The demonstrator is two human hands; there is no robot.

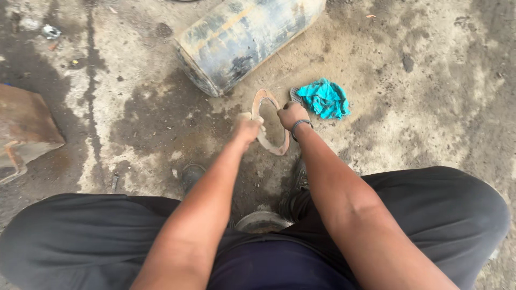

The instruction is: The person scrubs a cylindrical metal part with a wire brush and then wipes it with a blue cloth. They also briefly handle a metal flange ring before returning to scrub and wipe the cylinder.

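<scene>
A rusty metal ring (267, 142), flat and oval-looking from here, stands tilted just above the dirty concrete floor in front of me. My left hand (247, 129) grips its left side. My right hand (291, 114), with a dark band on the wrist, is closed on its right side. A crumpled turquoise rag (324, 99) lies on the floor just right of my right hand. My knees in dark trousers fill the bottom of the view.
A large worn blue-grey cylinder (242, 37) lies on its side just beyond the ring. A rusty metal plate (24, 126) sits at the left edge. A round metal part (262, 220) rests between my feet, beside my dark shoes (192, 174).
</scene>
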